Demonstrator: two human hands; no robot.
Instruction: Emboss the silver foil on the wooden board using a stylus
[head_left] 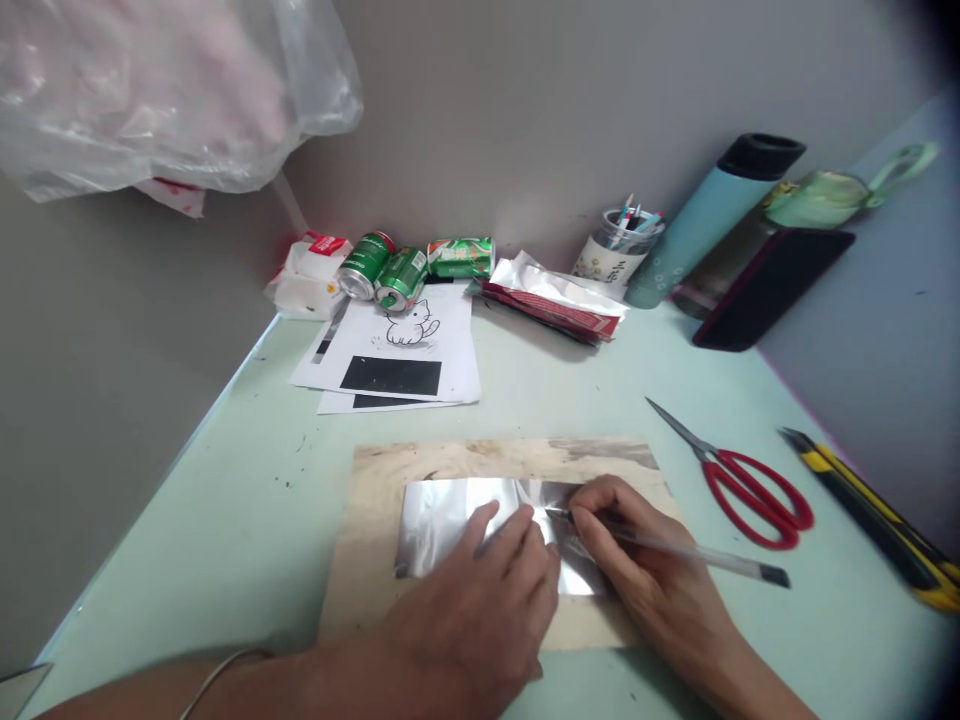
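A shiny metal sheet (442,520) lies on a wooden board (465,462) in front of me. My left hand (480,600) rests flat on the sheet, fingers stretched out and pressing it down. My right hand (645,560) is closed round a clear pen (697,552), whose tip touches the sheet just beside my left fingertips. The right part of the sheet is hidden under both hands.
Red-handled scissors (750,485) and a yellow-black utility knife (877,520) lie to the right. Behind the board are printed papers with a cat drawing (409,330), green cans (390,270), a tissue pack (307,275), foil packets (555,295), a pen cup (619,255), bottles (705,215) and a dark phone (765,285).
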